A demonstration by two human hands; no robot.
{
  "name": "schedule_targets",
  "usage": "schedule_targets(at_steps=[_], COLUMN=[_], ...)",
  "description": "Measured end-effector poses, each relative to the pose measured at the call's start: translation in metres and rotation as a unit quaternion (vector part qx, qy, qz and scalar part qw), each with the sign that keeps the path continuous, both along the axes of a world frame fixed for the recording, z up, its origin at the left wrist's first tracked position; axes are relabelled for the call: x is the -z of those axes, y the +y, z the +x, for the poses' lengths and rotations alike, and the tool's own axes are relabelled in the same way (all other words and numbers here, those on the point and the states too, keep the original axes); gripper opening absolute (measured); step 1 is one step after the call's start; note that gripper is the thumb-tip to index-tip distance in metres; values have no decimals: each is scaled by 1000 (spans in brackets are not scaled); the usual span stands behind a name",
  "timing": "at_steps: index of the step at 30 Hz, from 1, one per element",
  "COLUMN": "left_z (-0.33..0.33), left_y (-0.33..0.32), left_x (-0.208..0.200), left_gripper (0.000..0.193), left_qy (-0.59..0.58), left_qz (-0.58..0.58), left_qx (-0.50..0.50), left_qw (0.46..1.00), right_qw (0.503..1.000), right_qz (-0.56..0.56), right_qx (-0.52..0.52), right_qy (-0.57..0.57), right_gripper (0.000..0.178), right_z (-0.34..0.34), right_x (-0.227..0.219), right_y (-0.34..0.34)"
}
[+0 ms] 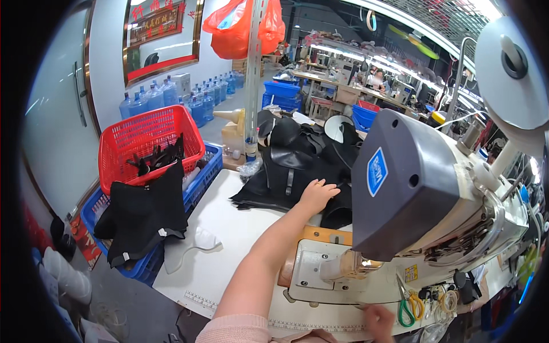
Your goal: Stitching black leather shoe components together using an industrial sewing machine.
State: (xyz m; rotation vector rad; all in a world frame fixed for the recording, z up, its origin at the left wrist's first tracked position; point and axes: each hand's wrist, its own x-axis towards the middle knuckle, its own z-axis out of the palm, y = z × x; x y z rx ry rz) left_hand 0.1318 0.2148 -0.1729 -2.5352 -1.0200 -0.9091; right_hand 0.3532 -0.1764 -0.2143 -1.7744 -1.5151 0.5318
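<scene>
My left hand (318, 196) reaches out over the heap of black fabric and leather-like pieces (297, 166) behind the sewing machine's bed. Its fingers are extended and rest at the heap's near edge, with nothing visibly gripped. My right hand (380, 321) is low at the table's front edge, slightly blurred, its fingers curled. A small thin tip shows beside them, too unclear to name. Green-handled scissors (406, 313) lie just right of that hand. The sewing machine (400, 183) stands at the right, its needle area hidden behind its head; the metal bed plate (311, 268) carries no fabric.
At the left, a red basket (151, 123) with black pieces sits on a blue crate (209, 171), black panels (146, 217) draped over its side. A white dust mask (200, 240) lies on the white table (220, 203). A metal post (253, 80) rises behind, with a red bag hanging.
</scene>
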Motion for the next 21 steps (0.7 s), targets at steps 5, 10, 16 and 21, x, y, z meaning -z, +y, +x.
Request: schedule_targets(at_steps=[5, 10, 16, 21], left_z=[-49, -122, -121, -72], left_y=[-26, 38, 48, -12], left_x=[-17, -5, -27, -80], left_gripper=[57, 44, 25, 53], left_qy=[-89, -521, -695, -628], left_qz=[-111, -73, -500, -582], left_qx=[84, -391, -44, 196], left_qw=[986, 755, 515, 479], right_qw=[994, 977, 790, 732], right_qz=[-33, -148, -358, -239], right_qx=[69, -66, -240, -179], right_qy=[-75, 140, 435, 612], right_gripper=[27, 48, 86, 105], right_z=[37, -9, -44, -48], right_x=[-69, -96, -71, -85], right_y=[117, 243, 342, 342])
